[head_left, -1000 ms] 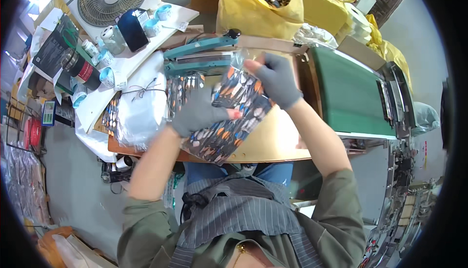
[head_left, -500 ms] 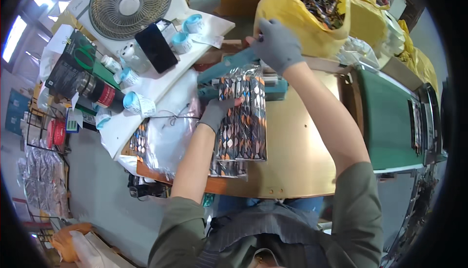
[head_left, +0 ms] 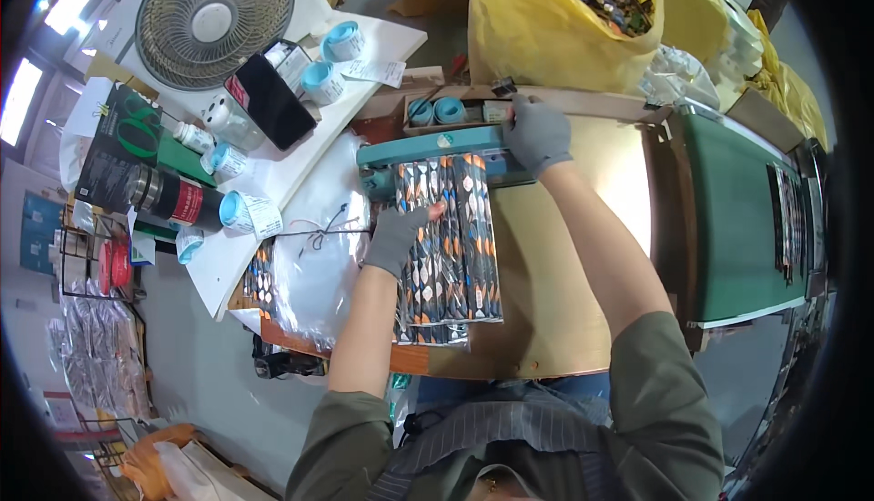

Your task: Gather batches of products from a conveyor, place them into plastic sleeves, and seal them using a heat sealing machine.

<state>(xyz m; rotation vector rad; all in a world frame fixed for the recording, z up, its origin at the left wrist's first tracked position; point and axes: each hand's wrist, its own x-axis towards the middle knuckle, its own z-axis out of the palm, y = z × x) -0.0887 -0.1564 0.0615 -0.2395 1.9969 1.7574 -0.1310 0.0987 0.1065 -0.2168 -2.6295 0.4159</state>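
Note:
My left hand (head_left: 397,239), in a grey fingertip-free glove, is closed on the left side of a clear bag of patterned strips (head_left: 475,246), black with orange and white shapes. The thumb lies across the front of the bag. The bag's far end meets a teal bag sealer (head_left: 428,148), whose long arm lies level across it. My right hand (head_left: 539,135), gloved as well, is closed round the right end of that arm; its fingertips are partly hidden. Beneath the held bag a second patterned bundle (head_left: 446,333) shows at the near edge.
Clear plastic bags (head_left: 319,255) tied with dark cord lie on the left. A white board (head_left: 300,168) bears a fan (head_left: 215,23), a phone (head_left: 270,100), label rolls and a flask (head_left: 173,196). Behind stands a yellow sack (head_left: 555,41) of scraps; a green surface (head_left: 742,209) is at right.
The sealer's arm has come down from a raised slant to level over the bag's far end. My right hand has moved down with it, while my left hand keeps its hold.

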